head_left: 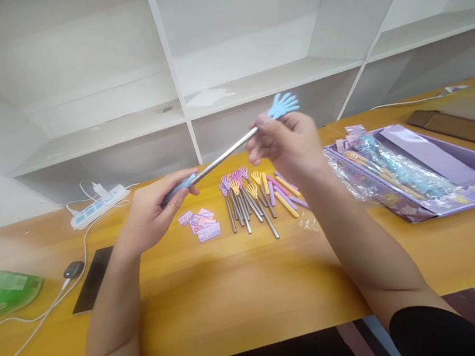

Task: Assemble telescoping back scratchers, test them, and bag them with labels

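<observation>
A back scratcher (228, 154) with a metal rod and a light-blue hand-shaped head is held up slantwise above the table. My left hand (157, 207) is wrapped round its blue handle at the lower end. Up at the other end, my right hand (288, 141) pinches the rod just below the blue head. Beneath them lie several metal rods with purple, pink and yellow hand-shaped heads (244, 197). Beside these is a group of loose purple, pink and yellow handles (284, 195). Small printed cards (202, 224) lie to their left.
A purple box (445, 208) with plastic-wrapped back scratchers (408, 166) stands on the right, a brown carton (459, 123) behind it. On the left are a power strip (100, 206), a black phone-like slab (95, 280), cables and a green packet (3, 290). White shelving (183, 109) rises behind the table.
</observation>
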A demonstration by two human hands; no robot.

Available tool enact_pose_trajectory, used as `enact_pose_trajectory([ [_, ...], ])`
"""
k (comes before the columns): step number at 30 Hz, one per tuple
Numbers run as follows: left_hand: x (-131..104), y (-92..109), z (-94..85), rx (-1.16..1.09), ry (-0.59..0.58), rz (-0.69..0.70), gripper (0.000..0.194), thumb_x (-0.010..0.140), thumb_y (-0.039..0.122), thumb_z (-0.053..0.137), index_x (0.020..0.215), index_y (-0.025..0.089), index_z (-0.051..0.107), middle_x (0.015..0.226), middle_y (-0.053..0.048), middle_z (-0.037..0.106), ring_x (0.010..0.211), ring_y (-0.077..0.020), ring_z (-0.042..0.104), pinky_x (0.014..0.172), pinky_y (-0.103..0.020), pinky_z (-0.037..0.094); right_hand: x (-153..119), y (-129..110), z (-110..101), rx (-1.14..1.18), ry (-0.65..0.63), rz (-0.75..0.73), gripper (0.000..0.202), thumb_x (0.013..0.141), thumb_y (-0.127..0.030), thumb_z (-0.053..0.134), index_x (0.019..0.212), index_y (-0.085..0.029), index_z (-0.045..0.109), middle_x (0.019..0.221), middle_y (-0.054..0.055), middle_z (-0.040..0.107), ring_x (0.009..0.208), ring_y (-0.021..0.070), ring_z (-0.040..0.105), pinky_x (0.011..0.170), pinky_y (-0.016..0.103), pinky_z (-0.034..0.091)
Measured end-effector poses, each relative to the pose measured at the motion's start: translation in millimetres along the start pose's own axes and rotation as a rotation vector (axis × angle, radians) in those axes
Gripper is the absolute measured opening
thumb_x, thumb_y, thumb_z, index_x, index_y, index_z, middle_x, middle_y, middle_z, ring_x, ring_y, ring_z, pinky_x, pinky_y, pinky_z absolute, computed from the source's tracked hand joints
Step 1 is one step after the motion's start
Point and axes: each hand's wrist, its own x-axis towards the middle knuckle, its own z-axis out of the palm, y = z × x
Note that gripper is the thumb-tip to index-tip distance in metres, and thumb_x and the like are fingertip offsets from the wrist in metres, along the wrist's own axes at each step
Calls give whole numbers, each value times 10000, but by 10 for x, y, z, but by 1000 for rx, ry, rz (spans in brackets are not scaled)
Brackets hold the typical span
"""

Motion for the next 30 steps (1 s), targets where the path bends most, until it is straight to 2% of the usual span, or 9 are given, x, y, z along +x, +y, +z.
enact_pose_trajectory([
  [3, 5, -6, -46, 12, 5, 20, 359, 1099, 288, 556, 1437, 309, 677, 1021, 1, 811, 584, -76, 483, 590, -226, 409, -82, 166, 251, 96, -45, 31, 519, 818, -667, 834, 931, -190, 661, 766, 40, 741, 606, 155, 724, 570, 295, 623],
  [6, 3, -52, -97, 0, 25, -4, 318, 1080, 307, 587, 1372, 288, 714, 958, 4, 802, 573, -80, 463, 579, -236, 397, -124, 291, 391, 151, 8, 26, 556, 840, -729, 775, 964, -206, 634, 791, 29, 741, 647, 154, 737, 609, 297, 635],
  [11, -31, -169, -180, -44, 98, -87, 302, 1047, 395, 646, 1301, 256, 731, 912, -16, 795, 609, -108, 496, 580, -256, 404, -88, 367, 399, 146, 149, 1, 580, 864, -784, 694, 967, -222, 594, 802, 25, 721, 666, 143, 727, 612, 287, 615],
  [18, -33, -142, -318, -54, 107, -131, 332, 1044, 455, 646, 1315, 295, 755, 961, -26, 803, 774, -150, 647, 628, -259, 470, -79, 469, 422, 191, 144, 6, 566, 853, -758, 732, 975, -220, 607, 805, 25, 737, 670, 152, 735, 623, 304, 632],
  [26, -149, -177, -601, 234, 72, -56, 254, 1049, 447, 652, 1228, 349, 804, 949, 24, 833, 796, -158, 735, 698, -277, 512, -269, 563, 609, 260, 60, -14, 454, 895, -632, 778, 983, -203, 657, 817, 28, 766, 658, 152, 749, 651, 316, 658],
  [30, -184, -154, -652, 298, 21, -14, 260, 1048, 455, 650, 1216, 336, 808, 963, 30, 841, 741, -148, 725, 691, -276, 514, -312, 530, 626, 252, 66, -44, 446, 901, -628, 774, 984, -203, 668, 786, 15, 752, 642, 152, 748, 627, 310, 655],
])
